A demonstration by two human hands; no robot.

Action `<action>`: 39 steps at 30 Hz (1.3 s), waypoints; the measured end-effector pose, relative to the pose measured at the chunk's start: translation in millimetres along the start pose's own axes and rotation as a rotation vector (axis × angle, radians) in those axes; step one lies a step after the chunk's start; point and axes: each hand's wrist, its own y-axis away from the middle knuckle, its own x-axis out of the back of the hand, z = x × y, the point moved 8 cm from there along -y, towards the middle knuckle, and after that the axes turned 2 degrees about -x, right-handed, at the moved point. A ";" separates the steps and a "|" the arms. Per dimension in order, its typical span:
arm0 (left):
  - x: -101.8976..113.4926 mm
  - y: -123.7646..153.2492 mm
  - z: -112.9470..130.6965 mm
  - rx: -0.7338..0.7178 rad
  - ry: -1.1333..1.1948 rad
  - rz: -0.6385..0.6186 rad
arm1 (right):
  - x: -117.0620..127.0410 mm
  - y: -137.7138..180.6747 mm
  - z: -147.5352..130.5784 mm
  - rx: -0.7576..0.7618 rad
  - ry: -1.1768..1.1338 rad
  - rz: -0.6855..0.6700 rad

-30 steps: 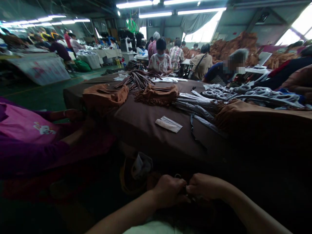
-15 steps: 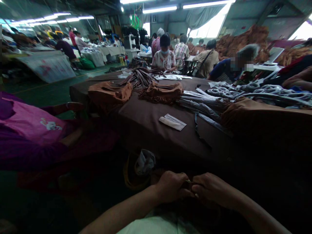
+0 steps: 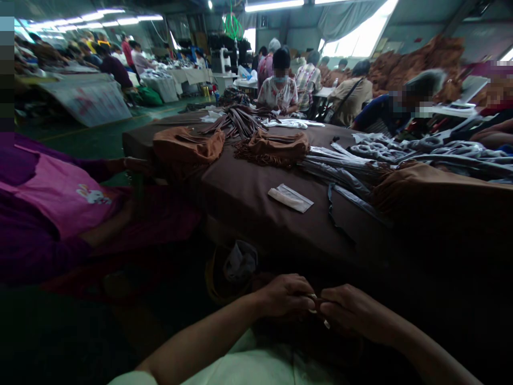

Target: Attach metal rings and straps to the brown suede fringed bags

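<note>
My left hand (image 3: 284, 297) is closed, thumb and fingers pinching a small, shiny, ring-like metal piece (image 3: 313, 309) above my lap. Close on its right, my right hand (image 3: 349, 311) is also closed, gripping what looks like a narrow brown strap (image 3: 319, 302) that runs to the metal piece. A small pale spot shows under my right fingertips; its kind is unclear. Deep shadow hides whatever hangs below both hands. In front of them is a table with a dark brown cover (image 3: 256, 184).
On the table lie brown fringed bags (image 3: 190, 145), a clear packet (image 3: 290, 198), a thin black strip (image 3: 331, 206) and wrapped grey straps (image 3: 449, 149). A basket with a white plastic bag (image 3: 240, 261) stands below the edge. A co-worker in a pink apron (image 3: 68, 192) sits at left.
The view has swung slightly left, so the scene sits further right. My hands stay together at the metal piece, which now shows more plainly between the fingers.
</note>
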 end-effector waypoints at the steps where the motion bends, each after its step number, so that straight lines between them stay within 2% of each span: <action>1: 0.9 0.5 -5.6 0.042 0.143 0.027 | -2.0 0.0 0.9 -0.006 -0.059 -0.012; 5: -4.0 3.3 -22.3 0.221 0.520 0.075 | -7.4 -2.8 0.1 -0.003 -0.167 -0.048; 8: -2.0 5.3 -23.5 0.288 0.660 0.146 | -1.8 -5.0 -7.9 0.052 -0.097 0.041; 11: 5.3 6.9 -22.0 0.309 0.726 0.216 | 3.9 -4.4 -16.3 0.066 0.016 0.168; 14: 10.7 6.1 -20.2 0.287 0.656 0.196 | 0.8 -5.1 -15.8 0.013 -0.005 0.181; 19: 3.4 2.7 -20.0 0.290 0.622 0.088 | -11.2 -13.1 -1.8 -0.075 -0.269 0.054; 23: 3.1 4.0 -17.2 0.289 0.640 0.086 | -9.5 -12.0 3.4 -0.121 -0.364 0.004; 28: 16.0 11.8 -29.6 0.389 0.731 0.074 | -2.3 11.1 3.0 -0.058 -0.525 -0.240; 31: 20.8 7.9 -28.8 0.377 0.668 0.019 | 20.4 20.7 7.2 -0.019 -0.471 -0.185; 34: 14.3 -0.5 -11.8 0.352 0.553 -0.077 | 37.8 20.6 5.3 -0.085 -0.255 -0.085; 37: 15.4 -13.0 19.0 0.241 0.247 -0.053 | 43.7 14.5 -15.8 -0.136 -0.036 -0.024; 39: 18.4 -20.9 39.5 0.142 0.001 -0.001 | 51.0 10.2 -36.3 -0.111 0.084 0.094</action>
